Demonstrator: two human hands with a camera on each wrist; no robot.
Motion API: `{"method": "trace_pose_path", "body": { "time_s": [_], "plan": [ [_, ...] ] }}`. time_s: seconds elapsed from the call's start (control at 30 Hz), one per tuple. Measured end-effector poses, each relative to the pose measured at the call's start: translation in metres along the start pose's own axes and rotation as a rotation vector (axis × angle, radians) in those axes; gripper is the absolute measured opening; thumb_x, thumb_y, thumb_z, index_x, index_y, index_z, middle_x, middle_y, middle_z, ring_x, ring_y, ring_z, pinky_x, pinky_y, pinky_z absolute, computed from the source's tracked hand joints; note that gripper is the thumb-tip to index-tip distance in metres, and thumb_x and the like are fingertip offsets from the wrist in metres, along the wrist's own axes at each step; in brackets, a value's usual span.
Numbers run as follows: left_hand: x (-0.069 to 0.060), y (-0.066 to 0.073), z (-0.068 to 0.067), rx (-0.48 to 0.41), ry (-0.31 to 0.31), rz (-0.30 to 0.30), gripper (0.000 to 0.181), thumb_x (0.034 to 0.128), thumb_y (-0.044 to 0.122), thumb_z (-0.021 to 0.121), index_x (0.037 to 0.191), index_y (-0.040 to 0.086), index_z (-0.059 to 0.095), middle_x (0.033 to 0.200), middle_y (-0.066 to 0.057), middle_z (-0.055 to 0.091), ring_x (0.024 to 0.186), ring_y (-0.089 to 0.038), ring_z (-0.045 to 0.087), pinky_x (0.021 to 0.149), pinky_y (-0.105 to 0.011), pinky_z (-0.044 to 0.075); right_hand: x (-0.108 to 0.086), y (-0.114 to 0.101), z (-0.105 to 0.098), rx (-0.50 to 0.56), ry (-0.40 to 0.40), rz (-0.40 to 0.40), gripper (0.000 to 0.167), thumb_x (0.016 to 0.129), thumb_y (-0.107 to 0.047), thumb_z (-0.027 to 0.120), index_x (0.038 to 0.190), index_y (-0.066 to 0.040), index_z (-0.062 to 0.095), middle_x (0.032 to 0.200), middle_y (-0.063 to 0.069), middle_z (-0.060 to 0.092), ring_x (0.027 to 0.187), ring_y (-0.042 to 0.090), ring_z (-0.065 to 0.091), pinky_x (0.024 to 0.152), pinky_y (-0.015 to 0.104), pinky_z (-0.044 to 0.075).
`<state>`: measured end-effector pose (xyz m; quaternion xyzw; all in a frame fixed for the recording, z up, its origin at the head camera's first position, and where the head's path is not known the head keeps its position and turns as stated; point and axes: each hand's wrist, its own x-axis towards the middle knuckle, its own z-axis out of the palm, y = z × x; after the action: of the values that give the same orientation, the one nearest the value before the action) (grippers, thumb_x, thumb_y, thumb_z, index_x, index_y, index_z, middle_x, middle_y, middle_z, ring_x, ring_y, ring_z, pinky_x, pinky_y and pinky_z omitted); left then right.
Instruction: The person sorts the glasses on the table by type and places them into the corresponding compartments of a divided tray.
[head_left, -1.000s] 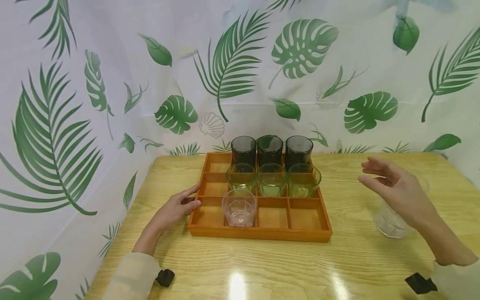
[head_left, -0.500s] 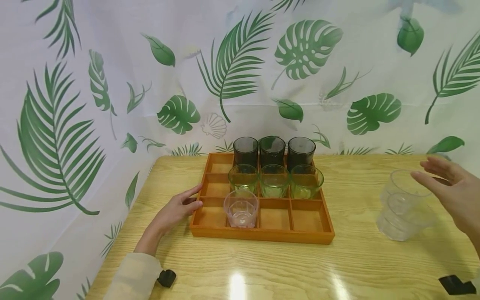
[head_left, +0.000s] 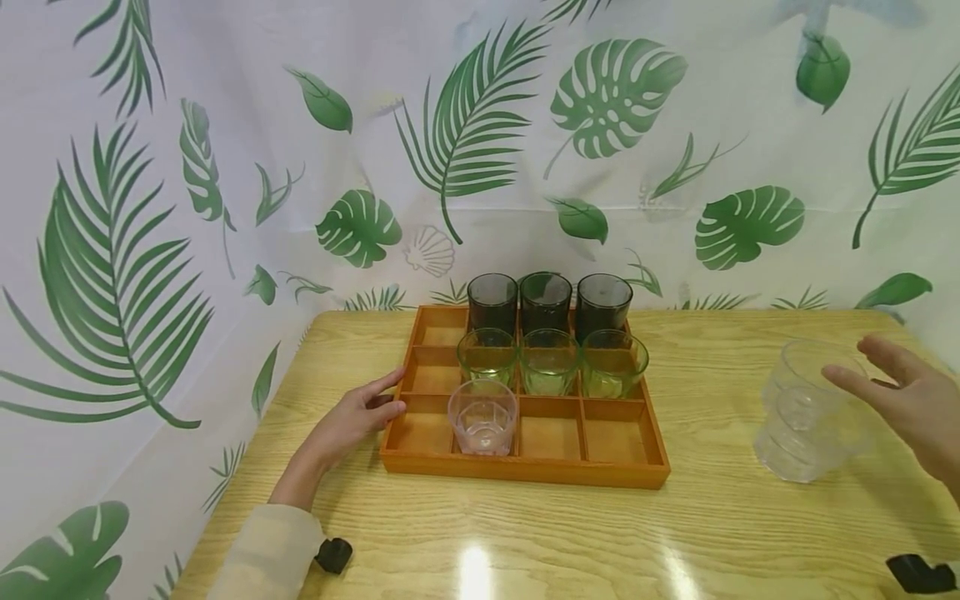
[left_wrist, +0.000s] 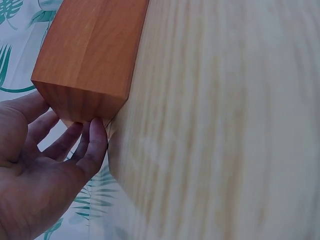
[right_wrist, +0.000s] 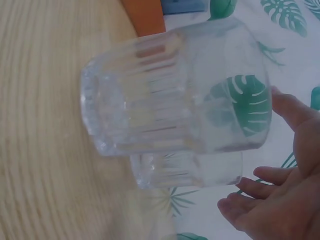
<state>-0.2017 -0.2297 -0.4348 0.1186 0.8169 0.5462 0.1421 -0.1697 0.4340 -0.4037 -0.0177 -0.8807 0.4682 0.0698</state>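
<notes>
My left hand rests its fingers and thumb against the left side of an orange-brown wooden tray divided into compartments. In the left wrist view the fingertips touch the tray's end wall. Over on the right, my right hand is spread beside clear drinking glasses, its thumb close to a rim. From the right wrist, one clear glass stands in front of another; the fingers are not curled round either. A faintly pink clear glass sits in the tray's front row.
Three dark glasses fill part of the tray's back row, with three green-tinted glasses in the middle row. The wooden table reaches to a leaf-printed white cloth behind and at the left.
My right hand has moved right, bringing the clear glasses into fuller view, then lowered slightly beside their rims. The left hand stays on the tray; the view has shifted slightly.
</notes>
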Motion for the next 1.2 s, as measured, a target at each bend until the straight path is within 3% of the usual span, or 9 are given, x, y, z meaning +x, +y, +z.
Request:
{"method": "trace_pose_path", "body": {
  "time_s": [0.1,0.23,0.4,0.6,0.87,1.2],
  "plan": [
    [0.000,-0.001,0.000,0.001,0.001,0.004,0.066,0.1072,0.022,0.059,0.164,0.012,0.029,0.168,-0.019,0.024,0.144,-0.040,0.042,0.112,-0.051,0.042,0.001,0.003,0.000,-0.020,-0.048,0.004,0.086,0.109,-0.029,0.055,0.161,0.005,-0.006,0.167,0.025,-0.011,0.150,0.050,-0.014,0.111,0.075,-0.007],
    [0.000,-0.001,0.000,0.000,0.002,0.006,0.066,0.1070,0.023,0.060,0.164,0.013,0.029,0.168,-0.018,0.024,0.144,-0.041,0.041,0.112,-0.052,0.041,0.001,0.005,0.002,-0.063,-0.098,0.019,0.089,0.109,-0.033,0.054,0.161,0.004,-0.008,0.163,0.035,-0.011,0.147,0.056,-0.016,0.106,0.082,-0.004],
    [0.001,-0.001,0.000,-0.006,-0.003,0.007,0.066,0.1070,0.023,0.060,0.165,0.013,0.029,0.168,-0.018,0.024,0.145,-0.041,0.040,0.112,-0.052,0.041,0.001,0.008,0.002,-0.054,-0.131,0.034,0.092,0.108,-0.033,0.056,0.161,0.002,-0.011,0.162,0.038,-0.010,0.144,0.061,-0.017,0.104,0.083,-0.003],
    [0.001,-0.001,0.000,-0.008,-0.003,0.002,0.066,0.1072,0.022,0.059,0.165,0.013,0.028,0.167,-0.020,0.024,0.142,-0.039,0.044,0.111,-0.051,0.043,0.001,0.014,0.002,-0.016,-0.134,0.021,0.093,0.107,-0.027,0.060,0.160,0.002,-0.010,0.163,0.037,-0.005,0.144,0.063,-0.011,0.106,0.080,-0.005],
    [-0.001,0.001,0.000,-0.015,-0.006,-0.009,0.066,0.1075,0.022,0.059,0.165,0.013,0.028,0.167,-0.020,0.024,0.142,-0.040,0.042,0.110,-0.049,0.044,0.005,0.017,0.002,-0.079,-0.116,0.012,0.093,0.107,-0.031,0.060,0.162,0.002,-0.008,0.163,0.040,-0.001,0.144,0.066,-0.003,0.105,0.082,0.005],
    [-0.001,0.004,-0.001,-0.030,-0.013,-0.018,0.066,0.1077,0.021,0.059,0.165,0.012,0.027,0.167,-0.021,0.024,0.142,-0.039,0.043,0.111,-0.050,0.043,0.013,0.001,0.003,-0.149,-0.097,0.038,0.092,0.108,-0.039,0.055,0.161,0.008,-0.004,0.158,0.047,0.009,0.139,0.069,0.011,0.103,0.083,0.016]
  ]
}}
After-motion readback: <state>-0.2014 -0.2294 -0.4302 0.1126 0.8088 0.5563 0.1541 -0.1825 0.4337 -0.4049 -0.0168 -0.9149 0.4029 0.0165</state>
